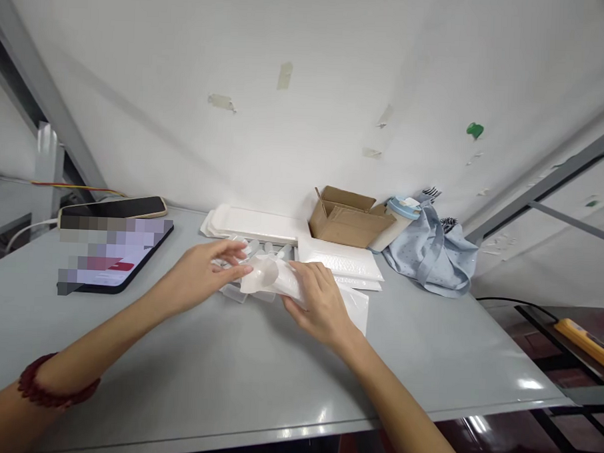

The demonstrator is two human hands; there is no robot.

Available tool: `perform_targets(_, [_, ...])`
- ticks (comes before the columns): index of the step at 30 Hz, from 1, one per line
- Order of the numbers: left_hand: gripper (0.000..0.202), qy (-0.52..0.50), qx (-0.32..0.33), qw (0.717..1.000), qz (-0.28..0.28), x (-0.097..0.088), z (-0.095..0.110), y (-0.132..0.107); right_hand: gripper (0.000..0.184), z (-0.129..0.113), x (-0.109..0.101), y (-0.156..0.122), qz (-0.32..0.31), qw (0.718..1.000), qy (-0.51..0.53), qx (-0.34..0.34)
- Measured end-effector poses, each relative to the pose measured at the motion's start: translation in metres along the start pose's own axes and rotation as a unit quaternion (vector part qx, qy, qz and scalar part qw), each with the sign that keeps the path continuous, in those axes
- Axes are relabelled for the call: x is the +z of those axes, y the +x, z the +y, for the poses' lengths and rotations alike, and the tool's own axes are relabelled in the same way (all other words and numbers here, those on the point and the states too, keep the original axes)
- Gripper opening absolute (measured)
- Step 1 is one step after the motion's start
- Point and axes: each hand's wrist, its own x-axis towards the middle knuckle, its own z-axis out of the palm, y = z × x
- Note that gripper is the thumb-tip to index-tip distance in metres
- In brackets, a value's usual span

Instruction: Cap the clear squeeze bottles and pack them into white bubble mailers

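Observation:
My right hand (319, 301) wraps round a white bubble mailer (284, 277), thumb and fingers on either side. The mailer's mouth gapes toward the left, with its flap folded out; its far end shows beyond my right wrist. My left hand (202, 272) is at that mouth, thumb tip by the flap's edge and fingers spread apart above, holding nothing that I can see. Several small clear plastic pieces (235, 293) lie on the table behind and under the mailer, partly hidden by it and my hands. What they are I cannot make out.
More white bubble mailers (343, 258) lie stacked behind my right hand, and a pile of flat white sleeves (262, 223) rests along the wall. An open cardboard box (347, 222), a lidded cup (395, 224) and a blue cloth bag (431, 259) stand back right. Two phones (148, 253) occupy the left.

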Motion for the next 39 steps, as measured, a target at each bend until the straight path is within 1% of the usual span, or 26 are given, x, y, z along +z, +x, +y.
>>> perform_targets(2, [0.038,0.009,-0.020,0.995,-0.094,0.002,-0.001,0.001,0.049,-0.001,0.000,0.000,0.001,1.000,-0.002,-0.009])
perform_targets(3, [0.038,0.012,-0.029,0.992,-0.125,0.003,-0.001,0.000,0.050,-0.002,0.000,0.000,0.000,1.000,-0.001,-0.015])
perform_targets(4, [0.039,0.014,-0.034,0.990,-0.138,0.005,0.000,-0.001,0.052,-0.003,0.000,0.000,-0.001,1.000,-0.003,-0.022])
perform_targets(5, [0.041,0.014,-0.036,0.990,-0.135,0.006,0.001,-0.002,0.053,-0.004,0.000,0.000,-0.003,1.000,-0.010,-0.029])
perform_targets(7, [0.043,0.012,-0.031,0.994,-0.105,0.008,0.002,-0.004,0.055,-0.006,0.001,-0.001,-0.016,0.999,-0.037,-0.033])
perform_targets(11, [0.042,0.017,-0.004,0.997,-0.070,0.013,0.003,-0.007,0.061,-0.011,0.007,-0.003,-0.063,0.994,-0.091,-0.019])
perform_targets(14, [0.042,0.000,0.008,0.998,-0.067,0.016,0.004,-0.009,0.060,-0.015,0.014,-0.006,-0.087,0.989,-0.118,-0.011])
perform_targets(17, [0.043,-0.042,0.013,0.996,-0.075,0.018,0.006,-0.012,0.059,-0.022,0.020,-0.008,-0.102,0.985,-0.140,-0.005])
perform_targets(20, [0.044,-0.074,0.018,0.994,-0.076,0.020,0.009,-0.014,0.060,-0.028,0.024,-0.010,-0.108,0.982,-0.153,-0.005])
perform_targets(23, [0.045,-0.088,0.026,0.995,-0.050,0.020,0.011,-0.014,0.060,-0.029,0.023,-0.010,-0.105,0.979,-0.174,-0.021])
perform_targets(26, [0.041,-0.107,0.028,0.993,-0.030,0.020,0.010,-0.014,0.054,-0.025,0.018,-0.009,-0.092,0.976,-0.190,-0.046])
perform_targets(28, [0.038,-0.097,0.042,0.994,-0.017,0.020,0.008,-0.015,0.047,-0.022,0.014,-0.008,-0.082,0.977,-0.187,-0.061])
perform_targets(30, [0.035,-0.040,0.092,0.995,-0.007,0.022,0.005,-0.016,0.043,-0.018,0.012,-0.007,-0.068,0.978,-0.182,-0.071])
perform_targets(32, [0.030,0.044,0.187,0.981,-0.009,0.024,0.000,-0.018,0.041,-0.015,0.011,-0.007,-0.052,0.980,-0.178,-0.077])
perform_targets(34, [0.029,0.116,0.291,0.949,-0.018,0.028,-0.005,-0.018,0.038,-0.012,0.011,-0.007,-0.034,0.982,-0.171,-0.078])
perform_targets(35, [0.032,0.145,0.334,0.931,-0.020,0.030,-0.008,-0.018,0.037,-0.011,0.010,-0.007,-0.024,0.983,-0.167,-0.078])
perform_targets(37, [0.040,0.189,0.394,0.899,-0.019,0.033,-0.013,-0.017,0.035,-0.009,0.010,-0.007,0.001,0.984,-0.160,-0.082])
perform_targets(39, [0.041,0.219,0.430,0.876,-0.011,0.035,-0.017,-0.015,0.034,-0.010,0.010,-0.007,0.027,0.983,-0.155,-0.092])
